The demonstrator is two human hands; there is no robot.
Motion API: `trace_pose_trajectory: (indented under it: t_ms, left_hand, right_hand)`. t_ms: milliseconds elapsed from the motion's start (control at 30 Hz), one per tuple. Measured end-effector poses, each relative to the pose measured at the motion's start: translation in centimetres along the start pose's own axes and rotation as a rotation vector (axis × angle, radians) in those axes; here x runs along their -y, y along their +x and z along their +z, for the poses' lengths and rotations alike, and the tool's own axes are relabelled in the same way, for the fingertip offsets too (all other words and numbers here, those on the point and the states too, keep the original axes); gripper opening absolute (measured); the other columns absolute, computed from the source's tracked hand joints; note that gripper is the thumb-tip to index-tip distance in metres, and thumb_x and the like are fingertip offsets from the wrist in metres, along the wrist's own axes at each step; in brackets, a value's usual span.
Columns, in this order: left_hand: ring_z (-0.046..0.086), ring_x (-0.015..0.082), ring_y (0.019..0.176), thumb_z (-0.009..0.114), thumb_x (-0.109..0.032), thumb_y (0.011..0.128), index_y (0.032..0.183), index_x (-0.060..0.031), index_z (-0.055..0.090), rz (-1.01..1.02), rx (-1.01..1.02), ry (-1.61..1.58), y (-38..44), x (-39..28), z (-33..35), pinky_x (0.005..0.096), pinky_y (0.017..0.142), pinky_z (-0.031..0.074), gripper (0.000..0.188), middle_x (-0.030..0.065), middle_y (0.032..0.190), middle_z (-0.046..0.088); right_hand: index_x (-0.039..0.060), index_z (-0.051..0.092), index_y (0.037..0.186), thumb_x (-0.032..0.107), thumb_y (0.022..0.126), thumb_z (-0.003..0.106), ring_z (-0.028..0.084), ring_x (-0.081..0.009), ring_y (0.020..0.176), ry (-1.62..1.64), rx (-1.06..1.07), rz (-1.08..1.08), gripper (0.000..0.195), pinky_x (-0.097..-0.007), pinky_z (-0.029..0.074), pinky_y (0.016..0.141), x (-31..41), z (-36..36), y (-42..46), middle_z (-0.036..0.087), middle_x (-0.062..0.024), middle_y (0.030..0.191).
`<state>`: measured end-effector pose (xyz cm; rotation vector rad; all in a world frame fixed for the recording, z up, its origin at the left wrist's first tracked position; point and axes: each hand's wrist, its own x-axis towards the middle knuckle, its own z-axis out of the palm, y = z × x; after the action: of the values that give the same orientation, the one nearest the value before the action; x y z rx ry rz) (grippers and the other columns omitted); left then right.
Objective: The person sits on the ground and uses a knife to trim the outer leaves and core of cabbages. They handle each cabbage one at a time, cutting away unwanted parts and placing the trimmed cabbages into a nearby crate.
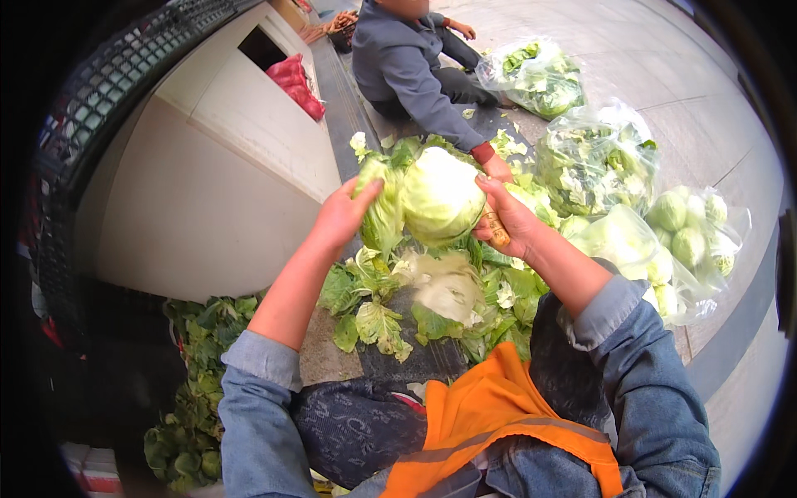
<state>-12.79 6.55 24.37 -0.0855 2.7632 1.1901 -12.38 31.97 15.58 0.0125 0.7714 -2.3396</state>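
A pale green cabbage head point(443, 196) is held up in front of me, over a heap of loose leaves. My left hand point(345, 215) grips a drooping outer cabbage leaf point(381, 211) at the left side of the head. On the other side, my right hand point(510, 218) has its thumb against the cabbage. The same hand clasps a wooden handle point(495, 225) bearing dark marks; whatever the handle belongs to is hidden. Below the cabbage, trimmed leaves point(380, 324) lie scattered on the ground, beside a blurred whitish patch point(445, 286).
Clear plastic bags of leaves point(598, 162) and whole cabbages point(688, 233) stand at right. A co-worker point(411, 68) sits ahead, one hand reaching close behind my cabbage. To the left are a white box-like panel point(218, 205), a black plastic crate point(93, 106) and piled greens point(199, 398).
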Motion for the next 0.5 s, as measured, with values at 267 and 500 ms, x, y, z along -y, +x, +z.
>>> trace_pose_trajectory:
  t_ms: [267, 500]
  left_hand:
    - [0.037, 0.0348, 0.130, 0.072, -0.040, 0.075, 0.141, 0.0043, 0.026, 0.256, 0.108, -0.180, -2.7, -4.3, 4.6, 0.0388, 0.106, 0.033, 0.091, 0.0239, 0.140, 0.033]
    - [0.049, 0.0288, 0.122, 0.063, -0.040, 0.082, 0.140, -0.0047, 0.029, 0.094, 0.201, -0.674, -1.2, -3.3, 4.7, 0.0417, 0.100, 0.041, 0.076, 0.0158, 0.137, 0.043]
  right_hand:
    - [0.0064, 0.052, 0.105, 0.039, 0.086, 0.063, 0.045, -0.0051, 0.048, -0.267, -0.095, -0.174, 0.039, -0.0180, 0.034, 0.038, 1.5, 0.2, -1.4, 0.057, -0.0001, 0.080]
    - [-0.0004, 0.049, 0.111, 0.018, 0.080, 0.066, 0.049, -0.0080, 0.049, -0.379, -0.065, -0.211, 0.040, -0.0234, 0.037, 0.038, 0.9, 1.1, -0.9, 0.058, -0.0047, 0.082]
